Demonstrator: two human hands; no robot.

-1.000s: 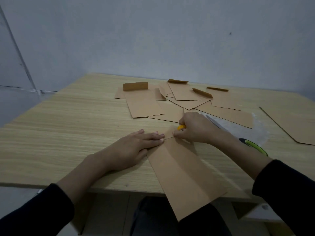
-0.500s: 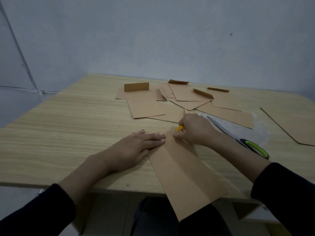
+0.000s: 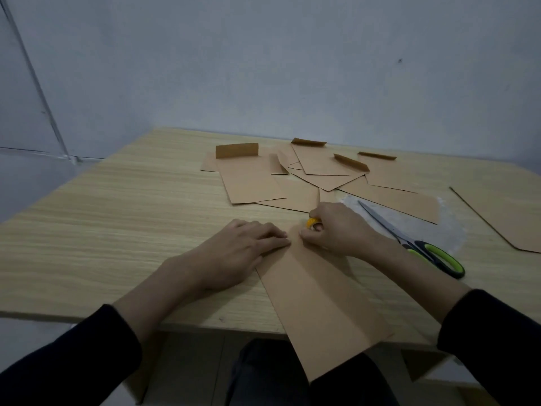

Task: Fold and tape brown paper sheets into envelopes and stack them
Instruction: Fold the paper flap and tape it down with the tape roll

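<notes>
**Grip.** The right hand [image 3: 336, 230] is curled round a small yellow object [image 3: 312, 222]. Most of the object is hidden in the fist, so its kind cannot be told. The thumb and forefinger tips rest on the far end of the folded brown sheet [image 3: 322, 303]. The left hand [image 3: 243, 253] holds nothing. Its fingers lie straight and together, pressed flat on the far left corner of the same sheet, with the fingertips just beside those of the right hand.

**Setting, by size.**
- A pale blue-grey wall [image 3: 292, 68] stands behind a light wood-grain table [image 3: 117, 230].
- The folded brown sheet lies lengthwise and slightly askew, running from the hands toward the person. Its near end overhangs the table's near edge, and a long crease runs down it.
- Dark sleeves [image 3: 73, 361] cover both forearms short of the wrists.
- Beyond the hands, at the far middle of the table, the finished envelopes [image 3: 251, 180] form a loose, overlapping heap. Several have their flaps standing up.
- A flat brown sheet [image 3: 503, 221] lies apart from the heap at the right, partly cut off by the frame's edge.
- A clear film [image 3: 439, 227] lies on the table to the right of the right hand.
- The scissors [image 3: 424, 250] lie closed on the film. Their green-and-black handles are nearest the person, and the blades point toward the heap.
</notes>
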